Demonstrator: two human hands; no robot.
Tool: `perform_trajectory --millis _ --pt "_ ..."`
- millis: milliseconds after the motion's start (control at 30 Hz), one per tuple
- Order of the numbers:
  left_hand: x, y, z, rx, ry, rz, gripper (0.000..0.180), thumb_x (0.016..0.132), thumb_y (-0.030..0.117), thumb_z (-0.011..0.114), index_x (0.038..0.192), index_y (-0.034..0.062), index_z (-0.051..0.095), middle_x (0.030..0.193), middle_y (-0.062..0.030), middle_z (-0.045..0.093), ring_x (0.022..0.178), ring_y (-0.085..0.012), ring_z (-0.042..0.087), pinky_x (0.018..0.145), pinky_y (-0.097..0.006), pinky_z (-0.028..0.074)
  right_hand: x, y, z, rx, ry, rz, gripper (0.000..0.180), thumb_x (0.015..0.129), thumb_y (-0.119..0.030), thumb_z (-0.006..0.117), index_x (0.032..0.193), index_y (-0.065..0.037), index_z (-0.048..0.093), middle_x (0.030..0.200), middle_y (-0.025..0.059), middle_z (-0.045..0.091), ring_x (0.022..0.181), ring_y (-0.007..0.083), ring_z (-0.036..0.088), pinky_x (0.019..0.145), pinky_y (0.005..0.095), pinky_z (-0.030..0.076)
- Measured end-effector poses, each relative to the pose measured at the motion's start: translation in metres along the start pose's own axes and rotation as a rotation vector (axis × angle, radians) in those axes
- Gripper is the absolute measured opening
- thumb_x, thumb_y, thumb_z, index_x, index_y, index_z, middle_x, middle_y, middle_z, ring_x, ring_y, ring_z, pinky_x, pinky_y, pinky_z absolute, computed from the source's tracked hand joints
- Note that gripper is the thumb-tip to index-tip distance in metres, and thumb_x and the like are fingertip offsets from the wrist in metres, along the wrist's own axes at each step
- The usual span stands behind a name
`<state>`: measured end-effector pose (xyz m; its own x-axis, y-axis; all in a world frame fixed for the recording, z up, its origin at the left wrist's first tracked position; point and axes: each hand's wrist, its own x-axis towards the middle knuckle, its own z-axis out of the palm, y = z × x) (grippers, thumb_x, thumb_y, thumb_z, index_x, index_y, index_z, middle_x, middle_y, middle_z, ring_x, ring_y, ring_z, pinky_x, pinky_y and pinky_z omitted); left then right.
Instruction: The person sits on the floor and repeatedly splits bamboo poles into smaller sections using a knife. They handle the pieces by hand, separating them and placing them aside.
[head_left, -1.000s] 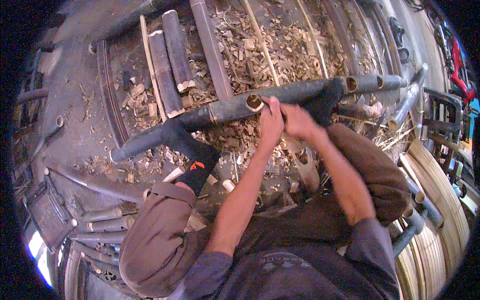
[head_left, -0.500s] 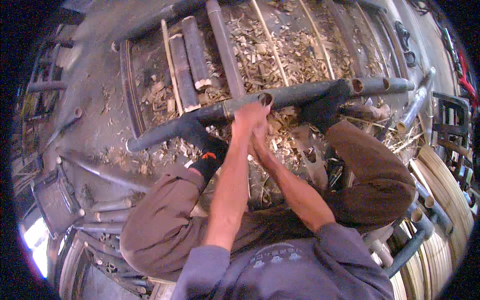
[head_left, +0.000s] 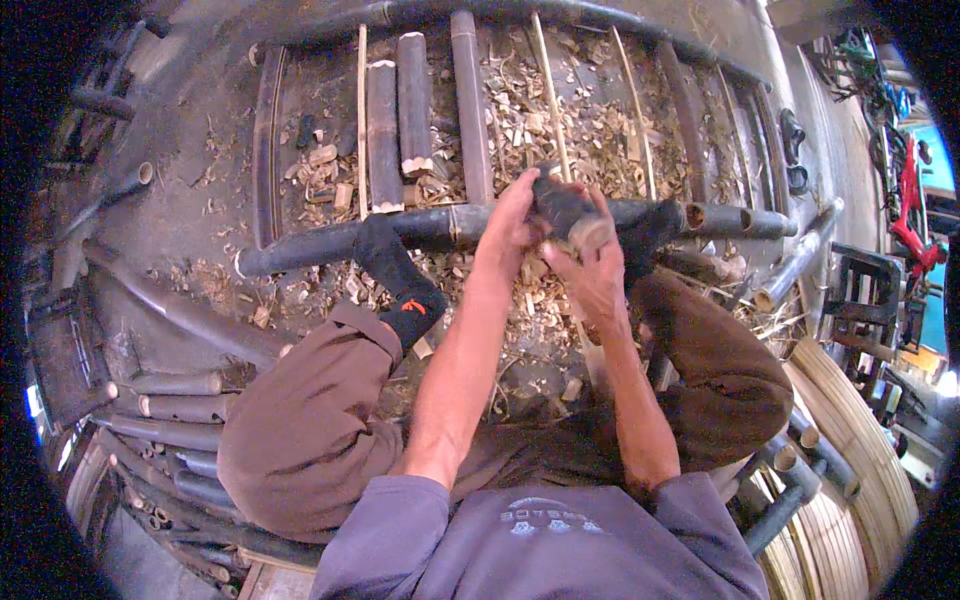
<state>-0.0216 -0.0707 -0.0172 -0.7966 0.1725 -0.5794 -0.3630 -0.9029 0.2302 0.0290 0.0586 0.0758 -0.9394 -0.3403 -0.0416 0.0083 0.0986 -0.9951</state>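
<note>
My left hand [head_left: 512, 232] and my right hand [head_left: 594, 282] are closed around a short dark cylinder [head_left: 566, 208] with a pale round end. Motion blurs it, so its exact kind is unclear. My left hand grips its left side, and my right fingers wrap its lower right. Both hands are over the near dark bamboo pole [head_left: 425, 230] of a ladder-like frame on the floor. My feet, in dark socks [head_left: 385, 262], rest against this pole, one on each side of my hands. Round holes [head_left: 694, 216] show in the pole's right part.
Beyond the near pole, bamboo crosspieces [head_left: 468, 110] and thin strips [head_left: 548, 90] run to a far pole [head_left: 400, 14]. Wood chips [head_left: 520, 110] litter the floor between them. Cut bamboo lengths [head_left: 180, 405] lie at left. Bundled strips [head_left: 860, 430] and a dark crate [head_left: 862, 285] stand at right.
My hands were clasped together at the near pole, beside a hole. They are now farther apart, with the dark cylinder between them, and my right hand has moved right. The view has shifted.
</note>
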Motion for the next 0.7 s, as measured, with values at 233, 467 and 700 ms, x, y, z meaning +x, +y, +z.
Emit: perform_trajectory --millis 233,467,700 --pt "-0.044 0.064 0.026 0.542 -0.394 -0.153 0.063 0.095 0.056 0.038 0.093 -0.0006 0.065 0.087 -0.0154 0.068 0.078 -0.0271 0.065 0.079 -0.039 0.052 0.113 -0.032 -0.022 0.303 0.412 -0.115 0.047 0.089 -0.04 0.056 0.116 -0.002 0.051 0.1 0.0089 0.062 0.091 0.017 0.058 0.076 0.0331 0.047" --pt "0.0 0.055 -0.002 0.053 0.051 0.505 0.046 0.094 0.047 0.049 0.109 0.0034 0.056 0.099 -0.0122 0.064 0.088 -0.0232 0.063 0.081 -0.037 0.05 0.165 0.027 0.0 0.257 -0.122 0.49 0.049 0.091 -0.057 0.044 0.097 -0.01 0.056 0.075 0.0038 0.06 0.051 0.011 0.055 0.039 0.0263 0.041" --pt "0.018 0.051 -0.012 0.064 0.411 0.968 0.04 0.095 0.038 0.052 0.116 0.004 0.049 0.102 -0.008 0.058 0.093 -0.0156 0.054 0.084 -0.029 0.044 0.168 0.083 0.055 -0.278 -0.577 0.219 0.052 0.096 -0.047 0.046 0.134 -0.012 0.05 0.133 0.0084 0.052 0.122 0.0189 0.046 0.104 0.0307 0.034"
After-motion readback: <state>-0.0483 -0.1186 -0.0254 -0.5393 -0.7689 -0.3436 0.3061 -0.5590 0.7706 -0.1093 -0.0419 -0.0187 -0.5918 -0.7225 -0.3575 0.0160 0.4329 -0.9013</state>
